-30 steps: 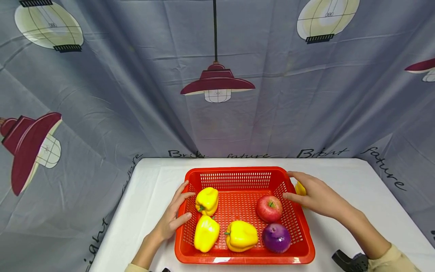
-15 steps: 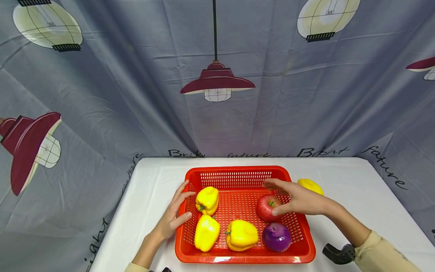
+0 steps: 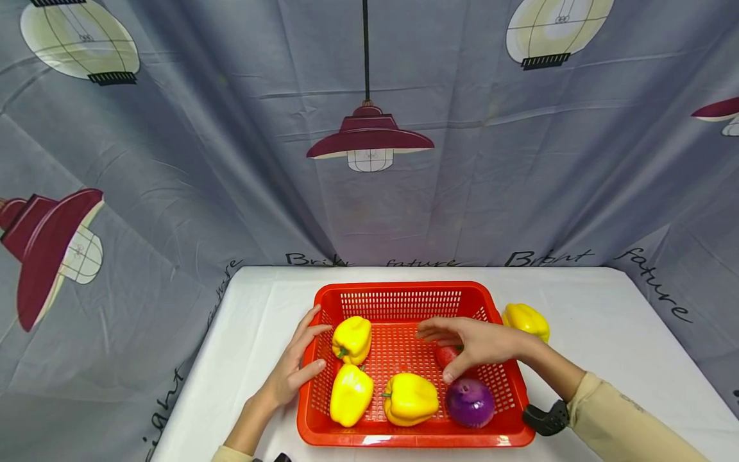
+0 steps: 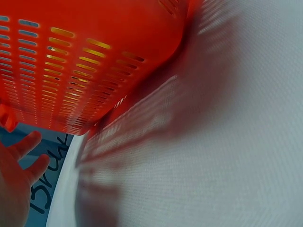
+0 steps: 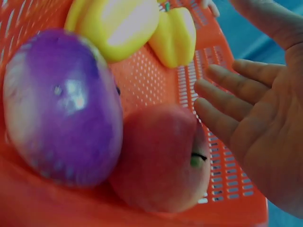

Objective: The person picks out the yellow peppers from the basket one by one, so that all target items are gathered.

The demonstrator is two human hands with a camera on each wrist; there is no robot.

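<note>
A red plastic basket [image 3: 416,438] holds several yellow bell peppers, a red apple [image 3: 446,355] and a purple, onion-like round vegetable [image 3: 470,403]. My right hand [image 3: 476,342] hovers over the apple, partly covering it in the head view. In the right wrist view its fingers reach past the apple [image 5: 158,161] with a gap between, and the palm holds nothing. At the basket's left side, my left hand [image 3: 284,375] has its fingertips at the rim, fingers fairly straight. The left wrist view shows those fingers beside the basket wall [image 4: 71,71].
A yellow bell pepper [image 3: 526,322] lies on the white table [image 3: 583,301] outside the basket's right wall. Inside, one pepper [image 3: 351,340] sits at back left, another [image 3: 351,396] at front left and a third [image 3: 411,400] near the front middle. A grey printed curtain [image 3: 439,212] hangs behind.
My right hand has moved left from the basket's right rim to above the apple, uncovering the yellow bell pepper outside. The left hand has stayed in place.
</note>
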